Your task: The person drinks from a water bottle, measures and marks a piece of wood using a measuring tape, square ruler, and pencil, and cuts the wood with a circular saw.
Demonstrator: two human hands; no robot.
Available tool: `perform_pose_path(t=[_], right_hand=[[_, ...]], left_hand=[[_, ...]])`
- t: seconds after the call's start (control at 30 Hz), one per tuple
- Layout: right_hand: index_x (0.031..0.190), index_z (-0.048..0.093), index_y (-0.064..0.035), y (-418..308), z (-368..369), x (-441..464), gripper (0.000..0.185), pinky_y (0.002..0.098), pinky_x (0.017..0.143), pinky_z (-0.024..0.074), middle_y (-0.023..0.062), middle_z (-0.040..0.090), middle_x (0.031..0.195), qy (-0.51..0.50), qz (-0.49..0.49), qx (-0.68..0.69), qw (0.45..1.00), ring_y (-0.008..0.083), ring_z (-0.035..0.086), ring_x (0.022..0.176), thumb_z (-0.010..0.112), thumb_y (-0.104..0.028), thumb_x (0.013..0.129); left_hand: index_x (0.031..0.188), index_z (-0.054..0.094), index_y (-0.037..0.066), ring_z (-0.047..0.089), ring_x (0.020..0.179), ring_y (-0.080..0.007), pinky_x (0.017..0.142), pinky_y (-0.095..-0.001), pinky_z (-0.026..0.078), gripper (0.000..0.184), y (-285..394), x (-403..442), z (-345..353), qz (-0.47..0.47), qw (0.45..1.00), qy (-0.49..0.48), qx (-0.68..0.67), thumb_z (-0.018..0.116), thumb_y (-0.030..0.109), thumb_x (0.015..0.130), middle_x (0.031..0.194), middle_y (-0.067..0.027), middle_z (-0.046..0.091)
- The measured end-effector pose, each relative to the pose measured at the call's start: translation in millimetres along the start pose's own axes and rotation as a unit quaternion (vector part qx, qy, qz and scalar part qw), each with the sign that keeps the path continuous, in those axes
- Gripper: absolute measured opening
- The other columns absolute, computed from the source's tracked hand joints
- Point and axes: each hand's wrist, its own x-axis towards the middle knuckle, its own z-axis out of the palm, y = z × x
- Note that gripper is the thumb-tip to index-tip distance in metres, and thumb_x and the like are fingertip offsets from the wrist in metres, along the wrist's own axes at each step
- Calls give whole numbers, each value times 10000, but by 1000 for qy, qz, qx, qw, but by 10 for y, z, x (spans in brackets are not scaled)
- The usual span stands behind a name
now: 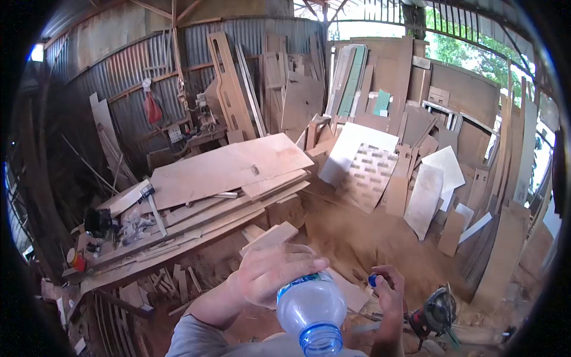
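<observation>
My left hand is wrapped around a clear plastic bottle with a blue label. The bottle is tipped so that its uncapped blue-tinted mouth points down in the view, toward me. Between the fingertips of my right hand is a small blue bottle cap, apart from the bottle. How much liquid the bottle holds, I cannot tell.
A circular saw sits low on the right, near my right forearm. To the left, stacked boards carry a hammer-like tool. Panels lean along the back wall; sawdust and offcuts cover the floor.
</observation>
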Motion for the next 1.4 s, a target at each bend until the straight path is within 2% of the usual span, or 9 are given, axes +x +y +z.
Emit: perform_pose_path(t=[0.1,0.23,0.53,0.67,0.8,0.83,0.93,1.23,1.4], right_hand=[[1129,742,-1,182,-98,-3,222,260,761,522,37,718,958,-2,8,29,1000,98,662,831,737,-171,985],[1138,761,1,100,-99,-54,281,245,744,518,31,738,958,8,39,54,998,81,645,823,780,-172,918],[1104,761,11,15,-122,-180,259,294,726,581,49,733,928,6,-5,28,1000,120,689,810,735,-193,947],[1231,754,-46,-213,-148,-342,230,335,913,568,46,734,1176,2,64,18,998,181,686,1064,683,-162,1046],[1231,760,-75,-445,-130,-449,218,313,915,553,42,722,1170,-1,38,-8,999,172,672,1070,699,-183,1052],[1232,755,-60,-418,-158,-447,230,329,979,539,70,720,1185,-9,111,52,992,191,663,1119,706,-200,1056],[1246,744,-48,-348,-179,-468,239,341,1024,525,89,709,1226,-6,38,-12,999,203,658,1143,693,-197,1066],[1245,730,-49,-661,-89,-625,213,360,1089,493,103,676,1245,13,20,-65,998,238,642,1198,650,-170,1089],[1247,728,-47,-529,-83,-532,220,350,1059,509,99,666,1249,-10,53,1,999,221,643,1190,650,-181,1089]], left_hand=[[1264,721,-44,782,893,-296,764,-380,658,504,84,160,-43,30,999,-3,24,861,161,826,1038,-141,790],[1264,710,-50,781,898,-301,767,-380,671,497,247,333,-129,52,997,-24,51,852,162,839,1065,-155,790],[1268,707,-51,784,935,-291,825,-388,676,463,503,699,-325,118,988,-27,91,830,151,870,1120,-159,798],[1283,705,-47,787,959,-297,851,-405,673,460,569,878,-399,169,980,-19,106,806,169,890,1132,-160,798],[1286,708,-41,789,977,-295,866,-417,671,462,668,1022,-439,190,975,-15,113,799,182,891,1140,-164,797],[1286,709,-39,789,980,-293,868,-418,670,464,699,1067,-443,191,975,-14,116,800,183,889,1142,-165,797],[1279,713,-36,790,987,-290,867,-410,671,464,697,1134,-441,220,964,-8,148,802,194,886,1146,-168,797],[1279,713,-32,791,979,-284,839,-378,670,451,677,1231,-442,229,964,-5,136,803,179,891,1153,-161,800],[1296,707,-41,792,941,-280,797,-366,662,498,599,1134,-396,204,971,13,122,836,165,862,1121,-151,803]])
